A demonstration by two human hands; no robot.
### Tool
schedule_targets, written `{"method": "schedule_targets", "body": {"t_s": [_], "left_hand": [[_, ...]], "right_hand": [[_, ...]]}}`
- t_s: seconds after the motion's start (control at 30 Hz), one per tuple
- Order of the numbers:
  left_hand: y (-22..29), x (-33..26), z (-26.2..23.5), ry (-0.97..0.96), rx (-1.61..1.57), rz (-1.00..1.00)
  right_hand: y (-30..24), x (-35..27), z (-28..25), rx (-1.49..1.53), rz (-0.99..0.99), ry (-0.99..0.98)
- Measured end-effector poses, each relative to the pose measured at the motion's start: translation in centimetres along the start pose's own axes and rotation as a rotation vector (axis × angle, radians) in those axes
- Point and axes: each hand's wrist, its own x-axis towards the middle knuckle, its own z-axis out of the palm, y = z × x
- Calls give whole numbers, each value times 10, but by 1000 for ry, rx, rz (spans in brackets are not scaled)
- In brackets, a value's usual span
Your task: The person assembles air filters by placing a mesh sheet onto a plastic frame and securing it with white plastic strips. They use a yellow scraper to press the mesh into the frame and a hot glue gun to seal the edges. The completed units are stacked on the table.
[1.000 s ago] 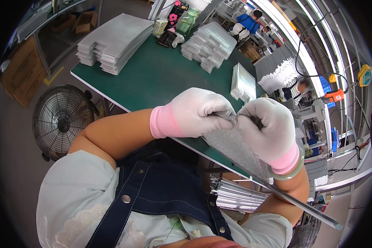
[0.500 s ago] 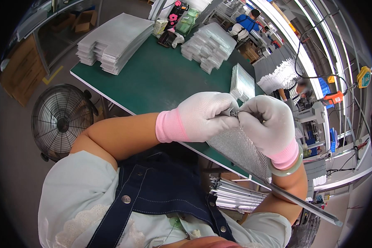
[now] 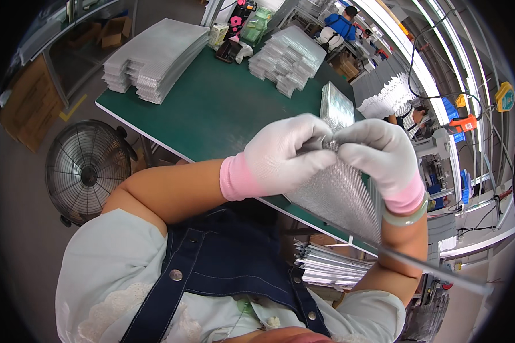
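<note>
My left hand, in a white glove with a pink cuff, pinches the upper corner of a silvery textured sheet that looks like mesh. Facing it, my right hand, gloved the same way, has thumb and fingers closed on that corner too. The fingertips nearly meet there, with a small dark grey bit between them. Below my hands the sheet hangs over the table edge. A thin grey metal strip runs from its lower side past my right forearm.
On the green table are a stack of cut silvery sheets, a pile of shiny sheets and a narrower stack. A green bottle stands at the back. A fan is at left. Metal strips lie under the table.
Both hands have shifted slightly, the right one outward and up, and the sheet's corner now shows between the fingertips. The metal strip's free end has swung to the right and up.
</note>
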Motion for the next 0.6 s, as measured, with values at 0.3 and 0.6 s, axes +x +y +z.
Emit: {"method": "schedule_targets", "body": {"t_s": [0.3, 0.6], "left_hand": [[-11, 40, -12, 89, -57, 19], [-17, 65, -32, -70, -61, 55]], "right_hand": [[126, -51, -77, 737, -388, 102], [205, -61, -25, -679, -555, 757]]}}
